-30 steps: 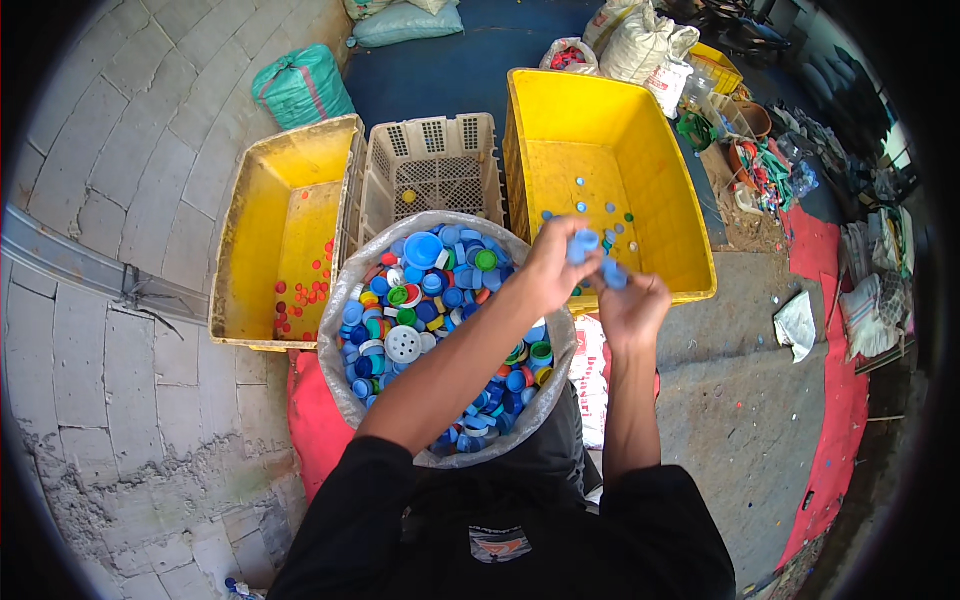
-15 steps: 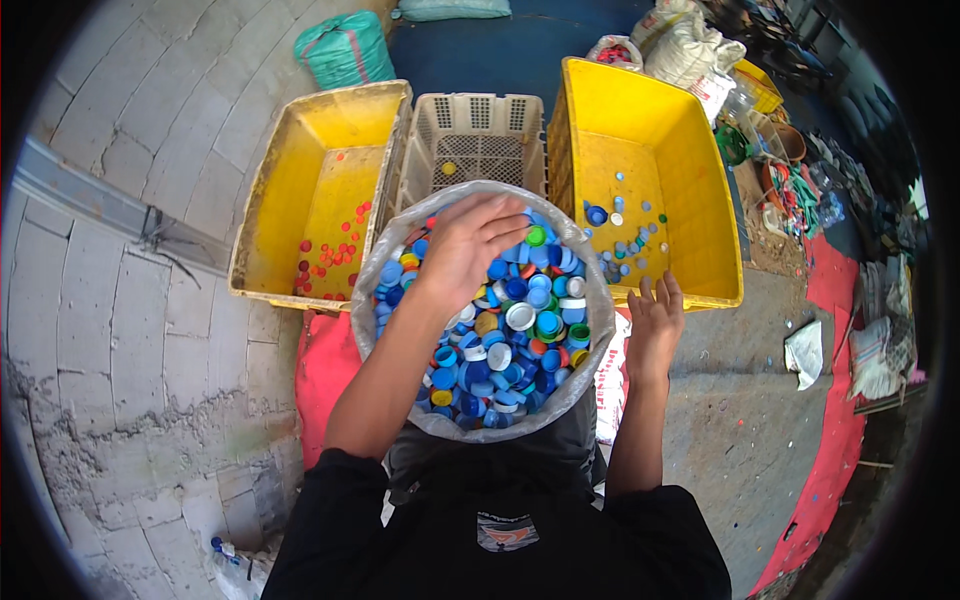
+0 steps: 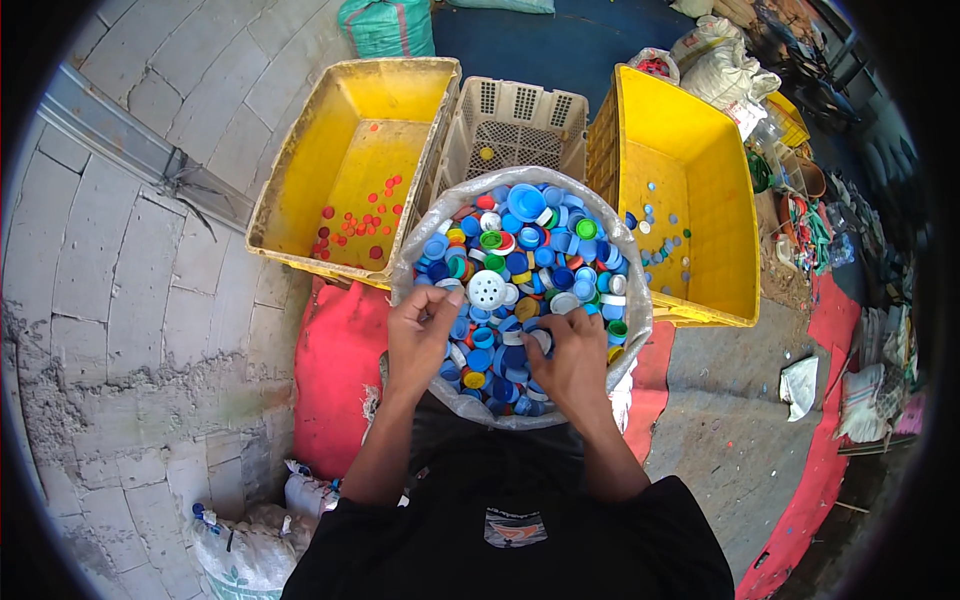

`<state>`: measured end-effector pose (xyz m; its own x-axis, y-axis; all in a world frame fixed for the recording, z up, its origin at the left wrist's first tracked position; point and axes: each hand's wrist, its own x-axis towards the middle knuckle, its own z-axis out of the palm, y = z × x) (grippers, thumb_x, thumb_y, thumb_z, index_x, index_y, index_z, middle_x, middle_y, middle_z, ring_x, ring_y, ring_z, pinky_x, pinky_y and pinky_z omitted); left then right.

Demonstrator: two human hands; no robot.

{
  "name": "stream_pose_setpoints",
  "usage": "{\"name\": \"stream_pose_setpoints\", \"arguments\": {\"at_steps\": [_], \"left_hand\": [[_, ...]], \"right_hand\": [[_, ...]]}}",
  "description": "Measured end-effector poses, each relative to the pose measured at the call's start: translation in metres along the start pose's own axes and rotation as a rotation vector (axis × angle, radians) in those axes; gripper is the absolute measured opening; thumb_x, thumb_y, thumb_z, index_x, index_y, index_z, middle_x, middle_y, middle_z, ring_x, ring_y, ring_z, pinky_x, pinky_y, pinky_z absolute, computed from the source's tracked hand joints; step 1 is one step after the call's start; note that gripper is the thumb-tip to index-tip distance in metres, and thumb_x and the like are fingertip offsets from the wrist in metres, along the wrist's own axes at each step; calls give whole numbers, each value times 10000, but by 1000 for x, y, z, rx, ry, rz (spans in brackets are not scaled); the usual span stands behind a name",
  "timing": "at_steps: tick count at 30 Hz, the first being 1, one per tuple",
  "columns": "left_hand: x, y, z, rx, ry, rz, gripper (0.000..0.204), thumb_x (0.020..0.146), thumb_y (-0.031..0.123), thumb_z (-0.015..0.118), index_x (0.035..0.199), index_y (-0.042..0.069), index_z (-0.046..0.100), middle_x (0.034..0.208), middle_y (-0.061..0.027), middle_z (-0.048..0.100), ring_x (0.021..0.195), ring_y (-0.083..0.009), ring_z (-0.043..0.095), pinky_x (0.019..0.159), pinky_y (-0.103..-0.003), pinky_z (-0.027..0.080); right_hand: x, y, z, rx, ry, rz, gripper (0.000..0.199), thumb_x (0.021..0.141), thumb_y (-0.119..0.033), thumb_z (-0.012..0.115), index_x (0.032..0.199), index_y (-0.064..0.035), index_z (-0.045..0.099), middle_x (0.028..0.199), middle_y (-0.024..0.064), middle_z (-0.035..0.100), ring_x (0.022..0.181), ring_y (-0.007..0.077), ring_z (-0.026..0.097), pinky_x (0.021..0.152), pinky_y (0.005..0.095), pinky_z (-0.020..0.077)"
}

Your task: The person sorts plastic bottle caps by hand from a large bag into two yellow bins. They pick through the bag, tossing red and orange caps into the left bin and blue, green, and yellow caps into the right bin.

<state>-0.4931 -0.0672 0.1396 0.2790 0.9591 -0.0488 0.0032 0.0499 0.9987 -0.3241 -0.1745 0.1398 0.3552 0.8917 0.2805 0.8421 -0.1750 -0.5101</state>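
A round sack (image 3: 404, 275) with a pale rolled rim stands before me, filled with plastic bottle caps (image 3: 480, 358), mostly blue, with some white, green, red and yellow. Over its left side is my left hand (image 3: 418, 335), thumb and fingers curled together; whether they pinch a cap is hidden. My right hand (image 3: 577, 368) reaches into the caps right of the middle, its thumb and fingers closing on a white bottle cap (image 3: 542, 340). Between the hands, toward the far side, lies a white lid with holes (image 3: 487, 289) on top of the pile.
Beyond the sack, a yellow crate (image 3: 300, 165) at left holds red caps. A pale perforated crate (image 3: 530, 100) in the middle holds a yellow cap. The right yellow crate (image 3: 700, 195) holds blue and grey caps. Stuffed bags (image 3: 240, 555) lie at lower left, beside the block wall (image 3: 130, 330).
My left hand has drawn back from above the far caps to the sack's left side. My right hand has come from beside the right crate into the caps. The view has shifted.
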Motion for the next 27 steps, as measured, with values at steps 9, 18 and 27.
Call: {"name": "stream_pose_setpoints", "arguments": {"at_steps": [9,18,27], "left_hand": [[-19,-4,-3,517,-72,281,99,809,69,711,878,37,648,810,-101,618,690,-230,559,604,-329,434],[-51,-12,-6,901,-112,364,297,716,159,780,990,102,680,1205,-136,514,1097,-333,428,892,-436,345],[-60,-14,1,1109,-151,276,418,684,256,815,1058,121,687,1418,-193,341,1239,-400,313,974,-520,237]], "right_hand": [[15,-16,31,-250,-176,98,338,722,-311,773,939,-72,671,941,127,588,937,317,525,756,479,359],[17,-16,41,-319,-218,74,365,711,-320,770,924,-47,651,954,130,588,974,317,516,756,485,317],[16,-4,14,4,-3,134,314,745,-232,783,987,-59,681,956,94,604,927,252,544,805,432,383]]}}
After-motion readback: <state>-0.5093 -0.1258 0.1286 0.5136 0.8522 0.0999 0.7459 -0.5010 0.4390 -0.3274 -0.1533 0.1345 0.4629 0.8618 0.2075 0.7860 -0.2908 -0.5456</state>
